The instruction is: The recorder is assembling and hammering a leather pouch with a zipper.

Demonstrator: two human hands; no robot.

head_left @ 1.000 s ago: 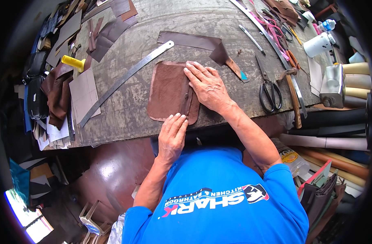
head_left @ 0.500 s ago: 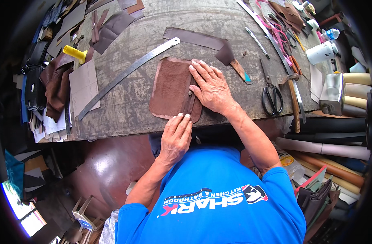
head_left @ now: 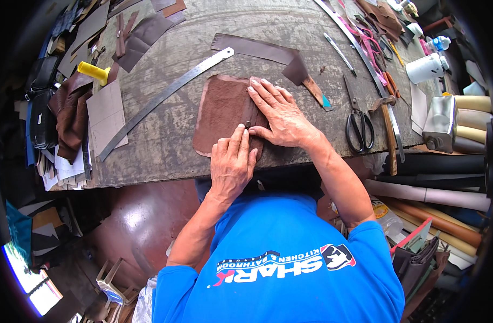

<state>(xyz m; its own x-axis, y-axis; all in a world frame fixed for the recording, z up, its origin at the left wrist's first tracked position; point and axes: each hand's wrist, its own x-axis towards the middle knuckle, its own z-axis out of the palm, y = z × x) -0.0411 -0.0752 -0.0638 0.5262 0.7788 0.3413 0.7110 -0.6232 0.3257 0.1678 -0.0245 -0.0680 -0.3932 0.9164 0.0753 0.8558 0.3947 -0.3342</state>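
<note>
A brown rounded leather panel (head_left: 218, 113) with a pale edge lies on the worn worktable (head_left: 176, 161), a dark zipper strip (head_left: 248, 116) along its right side with a small pull midway. My right hand (head_left: 278, 116) lies spread over the strip's upper part, thumb near the pull. My left hand (head_left: 233, 164) rests on the panel's lower part, fingers stretched toward the pull, fingertips beside my right thumb. Just beyond are a steel ruler (head_left: 165, 102) and a leather strip (head_left: 257, 49) lying over a wooden-handled blade (head_left: 316, 94).
Black scissors (head_left: 358, 129), a hammer (head_left: 389, 134) and a pen (head_left: 338, 51) lie to the right, with a white bottle (head_left: 424, 69) and metal can (head_left: 439, 124) at the edge. Leather pieces (head_left: 68, 116), black bags (head_left: 44, 118) and a yellow cylinder (head_left: 93, 71) crowd the left. Material rolls (head_left: 429, 194) stand below right.
My left hand has slid up along the zipper strip toward its pull. My right hand stays on the upper part, its thumb extended lower toward the left fingertips.
</note>
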